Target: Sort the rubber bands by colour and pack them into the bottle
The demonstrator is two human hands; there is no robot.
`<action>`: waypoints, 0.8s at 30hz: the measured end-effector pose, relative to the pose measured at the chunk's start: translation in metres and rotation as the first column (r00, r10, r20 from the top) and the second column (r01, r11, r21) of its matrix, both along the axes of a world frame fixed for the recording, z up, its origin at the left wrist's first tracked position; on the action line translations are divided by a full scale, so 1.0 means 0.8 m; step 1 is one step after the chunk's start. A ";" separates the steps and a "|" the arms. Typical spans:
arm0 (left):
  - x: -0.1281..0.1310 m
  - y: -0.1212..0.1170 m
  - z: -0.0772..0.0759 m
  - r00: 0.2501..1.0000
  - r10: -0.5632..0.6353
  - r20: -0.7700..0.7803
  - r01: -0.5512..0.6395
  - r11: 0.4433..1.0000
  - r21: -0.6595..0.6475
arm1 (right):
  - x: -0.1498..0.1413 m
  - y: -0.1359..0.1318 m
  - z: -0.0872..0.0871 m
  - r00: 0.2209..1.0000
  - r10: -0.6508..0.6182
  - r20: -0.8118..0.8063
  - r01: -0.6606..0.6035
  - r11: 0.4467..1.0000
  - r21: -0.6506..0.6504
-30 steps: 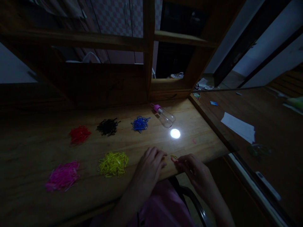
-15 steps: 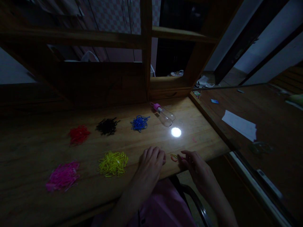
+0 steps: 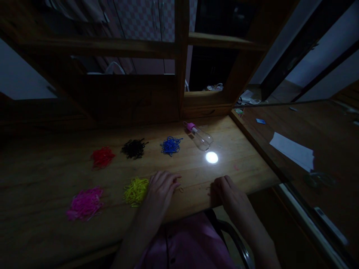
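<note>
My left hand point(image 3: 161, 186) lies on the wooden desk point(image 3: 196, 175) with its fingers curled down, right beside the yellow pile of small bands point(image 3: 135, 191). A tiny loose band point(image 3: 181, 189) lies just off its fingertips. My right hand point(image 3: 228, 192) rests near the desk's front edge with the fingers bent inward; what they hold, if anything, is hidden in the dark. Other piles sit on the desk: pink point(image 3: 85, 203), red point(image 3: 102, 157), black point(image 3: 134, 148) and blue point(image 3: 171, 145).
A clear bottle with a pink cap point(image 3: 199, 136) lies on its side by a bright light spot point(image 3: 211, 157). A wooden shelf unit point(image 3: 179, 59) rises behind the desk. On the right is a lower surface with white paper point(image 3: 292, 151). A chair arm point(image 3: 235, 243) is below.
My left hand has slid left to the yellow pile. My right hand has lowered and closed over where the small coloured bands lay. The view has shifted slightly.
</note>
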State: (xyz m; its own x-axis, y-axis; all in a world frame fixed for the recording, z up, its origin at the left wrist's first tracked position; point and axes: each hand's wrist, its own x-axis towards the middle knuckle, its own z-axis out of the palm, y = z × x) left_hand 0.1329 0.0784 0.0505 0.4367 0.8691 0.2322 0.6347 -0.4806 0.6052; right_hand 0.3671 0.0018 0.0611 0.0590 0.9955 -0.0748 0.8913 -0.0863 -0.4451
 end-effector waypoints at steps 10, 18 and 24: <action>-0.002 -0.021 0.009 0.995 0.017 0.093 -0.014 0.999 -0.031 | -0.031 0.015 0.028 0.983 0.161 0.092 -0.160 0.987 -0.022; -0.006 -0.057 0.017 1.000 0.015 0.019 -0.015 1.000 0.027 | -0.092 0.010 0.039 0.943 0.324 -0.081 -0.318 0.945 0.076; -0.074 -0.052 0.009 0.991 0.093 -0.100 -0.080 0.989 0.126 | -0.087 0.025 0.020 0.946 0.219 -0.238 -0.152 0.951 0.270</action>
